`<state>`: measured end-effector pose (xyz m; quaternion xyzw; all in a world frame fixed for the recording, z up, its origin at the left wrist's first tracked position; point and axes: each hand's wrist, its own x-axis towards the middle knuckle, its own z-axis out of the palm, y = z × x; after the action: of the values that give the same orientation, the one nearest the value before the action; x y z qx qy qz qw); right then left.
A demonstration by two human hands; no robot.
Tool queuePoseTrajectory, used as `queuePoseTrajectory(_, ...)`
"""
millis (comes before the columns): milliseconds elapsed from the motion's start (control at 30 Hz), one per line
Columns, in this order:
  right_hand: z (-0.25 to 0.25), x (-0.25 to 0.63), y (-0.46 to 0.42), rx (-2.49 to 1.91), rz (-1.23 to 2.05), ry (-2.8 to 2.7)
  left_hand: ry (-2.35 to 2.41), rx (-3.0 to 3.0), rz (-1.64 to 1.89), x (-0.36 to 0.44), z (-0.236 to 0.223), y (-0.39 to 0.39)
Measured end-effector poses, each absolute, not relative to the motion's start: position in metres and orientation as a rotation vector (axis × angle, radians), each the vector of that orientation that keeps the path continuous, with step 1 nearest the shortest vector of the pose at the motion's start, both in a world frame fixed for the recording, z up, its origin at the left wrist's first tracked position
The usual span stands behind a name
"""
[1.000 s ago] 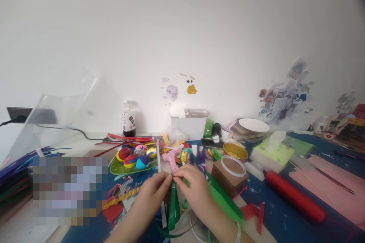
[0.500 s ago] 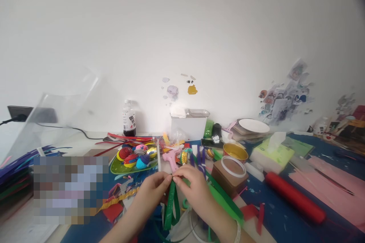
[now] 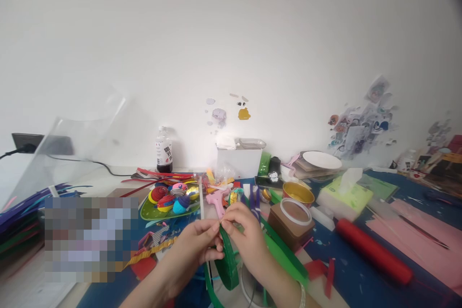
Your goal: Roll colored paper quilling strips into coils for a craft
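Observation:
A glossy green strip (image 3: 228,269), bent into a loop, hangs from my fingertips above the cluttered table. My left hand (image 3: 202,240) pinches its upper end from the left, thumb against finger. From the other side my right hand (image 3: 242,231) also grips that end, and the two sets of fingertips meet. Just beyond them lies a pink glue gun (image 3: 216,199). To its left, a green leaf-shaped tray (image 3: 147,211) bears several small wound balls in red, yellow and blue. What exactly sits between the fingertips is partly hidden.
A brown box (image 3: 285,225) with a white ring and a gold tin (image 3: 298,193) stand right of my hands. Farther right are a tissue pack (image 3: 344,197) and a red roll (image 3: 373,250). A dark-liquid bottle (image 3: 164,150) stands by the wall.
The green strip has turned and swung right, so its loop now shows rounder and wider. My left fingers have shifted their hold; both hands stay together at its top.

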<state>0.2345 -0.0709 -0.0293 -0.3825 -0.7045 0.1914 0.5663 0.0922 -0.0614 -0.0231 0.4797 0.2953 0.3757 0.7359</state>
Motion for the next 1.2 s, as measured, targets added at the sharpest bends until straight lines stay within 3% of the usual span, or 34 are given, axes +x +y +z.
queuePoseTrajectory(233, -0.033, 0.234, -0.067, -0.989, 0.485, -1.596, 0.708, 1.090, 0.868, 0.095, -0.024, -0.059)
queuePoseTrajectory(400, -0.030, 0.242, -0.066, -0.998, 0.843, -1.514, 0.742, 1.042, 1.015, 0.092, -0.017, -0.058)
queuePoseTrajectory(567, -0.022, 0.258, -0.076, -0.988, 1.066, -1.836, 0.722, 0.880, 1.372, 0.073, -0.008, -0.045)
queuePoseTrajectory(933, -0.021, 0.271, -0.066, -1.263, 0.278, -2.018, 0.657, 0.540, 1.951, 0.036, 0.022, -0.028)
queuePoseTrajectory(1067, -0.013, 0.299, -0.059, -1.685, -0.022, -1.575, 0.617, 0.490, 2.030, 0.014, 0.024, -0.025)
queuePoseTrajectory(1200, -0.011, 0.320, -0.054, -1.831, -0.239, -1.322, 0.560, 0.423, 2.145, -0.003, 0.024, -0.019)
